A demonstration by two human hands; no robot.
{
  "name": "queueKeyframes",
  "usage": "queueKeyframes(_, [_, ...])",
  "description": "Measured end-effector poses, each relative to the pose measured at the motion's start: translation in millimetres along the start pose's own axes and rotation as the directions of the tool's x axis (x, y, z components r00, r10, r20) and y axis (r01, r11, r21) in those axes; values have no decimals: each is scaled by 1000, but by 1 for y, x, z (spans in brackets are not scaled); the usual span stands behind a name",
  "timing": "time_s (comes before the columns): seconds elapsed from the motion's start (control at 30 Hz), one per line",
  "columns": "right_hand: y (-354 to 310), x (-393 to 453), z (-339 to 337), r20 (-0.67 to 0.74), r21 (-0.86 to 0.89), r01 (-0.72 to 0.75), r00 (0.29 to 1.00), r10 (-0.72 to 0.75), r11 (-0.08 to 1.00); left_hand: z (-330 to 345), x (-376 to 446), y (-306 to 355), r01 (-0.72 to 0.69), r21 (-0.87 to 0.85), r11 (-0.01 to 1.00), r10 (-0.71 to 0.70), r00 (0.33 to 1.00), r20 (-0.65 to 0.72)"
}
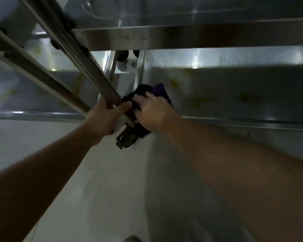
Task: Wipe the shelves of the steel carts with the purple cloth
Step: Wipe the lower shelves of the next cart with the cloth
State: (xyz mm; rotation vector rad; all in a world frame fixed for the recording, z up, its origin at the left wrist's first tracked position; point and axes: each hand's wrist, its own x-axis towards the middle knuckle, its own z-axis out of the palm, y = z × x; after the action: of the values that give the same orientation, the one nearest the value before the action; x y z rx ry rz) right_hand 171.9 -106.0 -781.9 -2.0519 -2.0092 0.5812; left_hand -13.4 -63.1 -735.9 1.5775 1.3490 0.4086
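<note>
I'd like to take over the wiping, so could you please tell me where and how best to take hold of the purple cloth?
Take the purple cloth by the bunched fold sticking out beyond the right hand, reaching in from the right over the lower shelf. The left hand and the cart's steel leg crowd the left side.
</note>
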Motion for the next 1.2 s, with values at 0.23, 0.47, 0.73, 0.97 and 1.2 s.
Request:
queueKeyframes(0.23, [43, -29, 15, -91, -40, -53, 995, 49, 998, 38, 15, 1, -232, -309, 922, 158, 956, -246])
queueKeyframes(0.47, [146, -95, -25, -268, 20, -699, 685, 677, 715, 46, 16, 5, -251, -330, 910, 134, 932, -338])
queueKeyframes(0.73, [24, -4, 12, -102, 0, -146, 984, 146, 989, 52, 14, 9, -270, -366, 891, 118, 914, -388])
queueKeyframes(0.97, [70, 41, -13, -94, -150, -79, 993, 66, 985, 49, 16, 10, -275, -332, 902, 148, 921, -360])
queueKeyframes(1.2, [224, 18, -76, -282, 20, -750, 630, 723, 661, 52, 17, 3, -305, -330, 893, 180, 915, -361])
